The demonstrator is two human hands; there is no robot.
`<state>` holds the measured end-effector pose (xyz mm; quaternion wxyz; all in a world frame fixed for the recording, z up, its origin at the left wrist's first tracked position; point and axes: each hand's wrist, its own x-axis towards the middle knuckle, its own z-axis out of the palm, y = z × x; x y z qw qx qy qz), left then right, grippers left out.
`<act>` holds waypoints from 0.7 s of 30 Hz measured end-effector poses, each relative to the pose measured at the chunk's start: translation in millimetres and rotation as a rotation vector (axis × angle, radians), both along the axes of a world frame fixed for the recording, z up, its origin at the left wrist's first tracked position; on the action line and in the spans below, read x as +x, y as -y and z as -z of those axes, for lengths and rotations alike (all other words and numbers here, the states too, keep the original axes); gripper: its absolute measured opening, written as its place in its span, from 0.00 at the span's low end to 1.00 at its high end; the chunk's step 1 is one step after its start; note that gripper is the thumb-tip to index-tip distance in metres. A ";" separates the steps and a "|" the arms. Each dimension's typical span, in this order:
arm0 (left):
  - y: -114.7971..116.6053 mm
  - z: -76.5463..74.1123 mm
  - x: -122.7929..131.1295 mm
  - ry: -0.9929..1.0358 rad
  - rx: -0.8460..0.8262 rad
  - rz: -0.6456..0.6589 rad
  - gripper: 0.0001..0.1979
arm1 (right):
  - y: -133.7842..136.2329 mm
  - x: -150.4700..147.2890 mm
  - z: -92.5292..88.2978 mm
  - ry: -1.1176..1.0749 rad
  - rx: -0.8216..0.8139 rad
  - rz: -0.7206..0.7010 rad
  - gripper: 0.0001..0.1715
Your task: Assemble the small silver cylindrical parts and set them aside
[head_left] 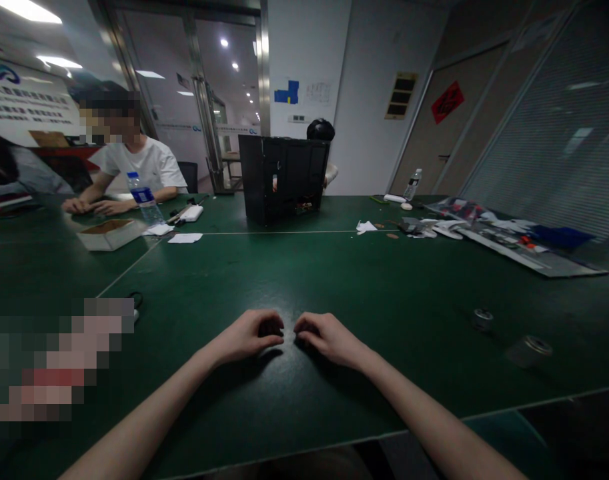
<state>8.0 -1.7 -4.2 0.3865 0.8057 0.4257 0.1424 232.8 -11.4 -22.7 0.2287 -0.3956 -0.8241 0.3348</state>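
My left hand (257, 335) rests on its side on the green table (284, 273), near the middle of the view. Its fingers curl forward with a gap between them and the thumb, and nothing shows in it. Facing it across a narrow gap is my right hand (323, 335), curved the same way, thumb apart from the fingers, also holding nothing visible. The two hands do not touch. To the right of them stand a small metal cylinder (483, 319) and a larger metal can (530, 351).
A black computer case (287, 177) stands at the far side. Left are an open box (110, 235), a water bottle (145, 199) and a seated person (139, 163). A board with parts (549, 257) lies right; another bottle (413, 185) stands behind.
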 end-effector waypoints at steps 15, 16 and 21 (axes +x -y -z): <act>-0.2 -0.6 -1.0 -0.015 -0.006 -0.005 0.14 | 0.9 -2.1 1.6 -0.028 -0.029 -0.007 0.06; -0.5 0.1 -1.1 -0.010 -0.001 -0.004 0.14 | 0.4 -1.9 2.3 -0.023 -0.017 -0.008 0.06; -1.7 1.9 -1.5 0.008 0.001 0.009 0.14 | -0.2 -1.5 1.8 0.006 0.024 -0.022 0.07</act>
